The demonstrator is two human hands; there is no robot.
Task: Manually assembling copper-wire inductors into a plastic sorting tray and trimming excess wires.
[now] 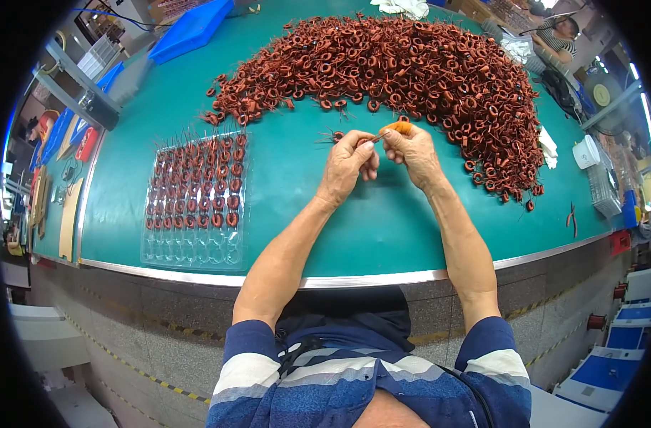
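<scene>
Above the green table point(382, 228), the right hand point(411, 151) pinches a copper coil point(400, 127) at its fingertips while the left hand point(348, 162), just left of it, seems to grip its wire lead, which runs left to right, with the coil pile point(425, 71) beyond and the tray point(197, 200) to the left.

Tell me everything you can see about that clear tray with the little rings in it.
The clear plastic tray lies flat on the green table, to the left of the person's hands and untouched by them. It is thin, shiny and moulded into rows of small pockets. Most rows hold copper-coloured rings with thin wire ends sticking up; the rows nearest the table edge are empty.
</scene>
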